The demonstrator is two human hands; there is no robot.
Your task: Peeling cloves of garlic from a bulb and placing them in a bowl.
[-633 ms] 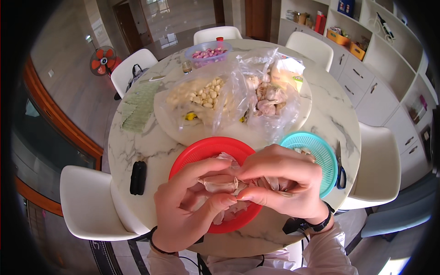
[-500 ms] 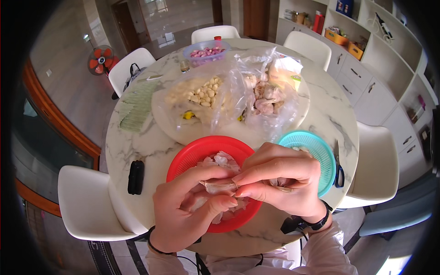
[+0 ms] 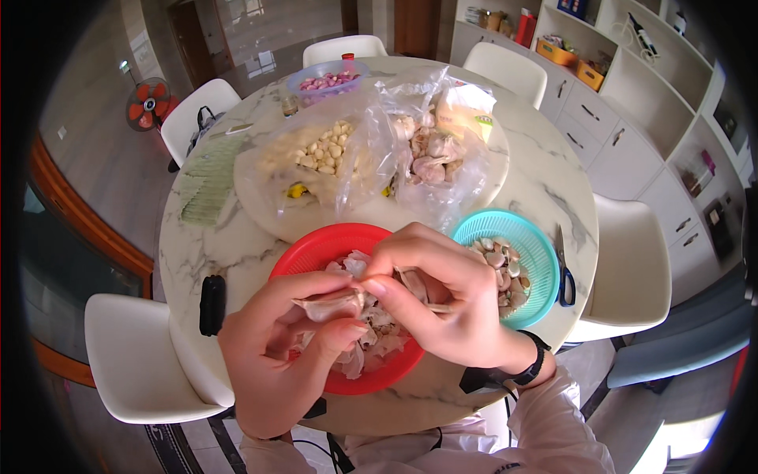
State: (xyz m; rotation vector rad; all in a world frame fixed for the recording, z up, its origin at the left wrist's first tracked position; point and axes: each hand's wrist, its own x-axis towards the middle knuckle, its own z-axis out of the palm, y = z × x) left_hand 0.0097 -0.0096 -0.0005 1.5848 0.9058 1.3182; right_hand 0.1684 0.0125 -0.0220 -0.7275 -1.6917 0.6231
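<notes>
Both hands are closed over the red colander (image 3: 304, 249), which holds papery garlic skins (image 3: 371, 347). My left hand (image 3: 272, 347) grips a pinkish garlic clove (image 3: 325, 308) between thumb and fingers. My right hand (image 3: 442, 300) pinches at the clove's tip and has more unpeeled garlic (image 3: 410, 280) tucked in its curled fingers. Just right of that hand, a turquoise colander (image 3: 537, 257) holds several loose cloves (image 3: 509, 276). Beyond them, a clear bag of peeled cloves (image 3: 324, 150) and a bag of garlic bulbs (image 3: 434, 158) lie on the round turntable (image 3: 260, 221).
On the marble table (image 3: 197, 261) are scissors (image 3: 565, 280), a black case (image 3: 212, 304), a green cloth (image 3: 205, 189) and a bowl of shallots (image 3: 328, 79). White chairs (image 3: 142, 347) surround it. A fan (image 3: 150, 107) stands at left, shelving (image 3: 655, 87) at right.
The view has shifted, moving the scene leftward in the picture. My right fingers have pulled slightly back from over the turquoise colander, showing more cloves there. Both hands still grip garlic.
</notes>
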